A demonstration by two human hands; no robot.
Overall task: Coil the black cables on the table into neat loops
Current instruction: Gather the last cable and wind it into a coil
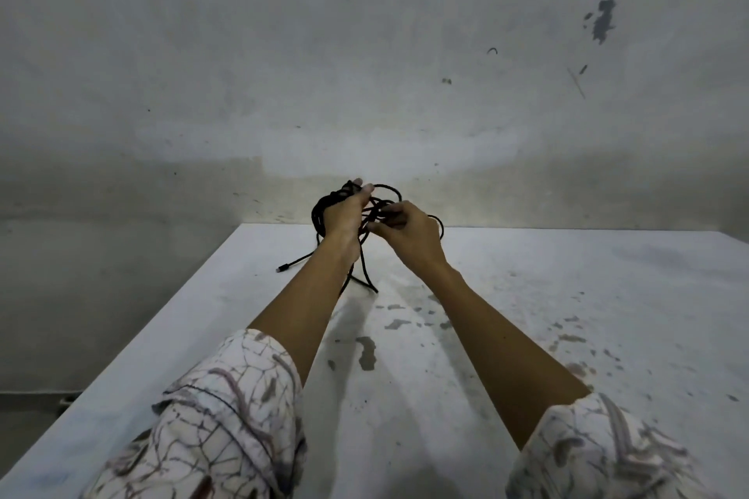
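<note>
The black cable point(324, 215) is a thin cord gathered into a loose, uneven bundle of loops held up above the far end of the table. Several strands hang down from the bundle to the tabletop, and one free end with a small plug point(280, 267) lies flat to the left.

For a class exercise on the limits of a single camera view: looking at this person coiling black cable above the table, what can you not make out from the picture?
- Head view: how many cables form the bundle; the strands overlap.
- What the right hand pinches; its fingers cover it.
- The left hand hides the loops behind it.
- The connector type on the table; too small.
</note>
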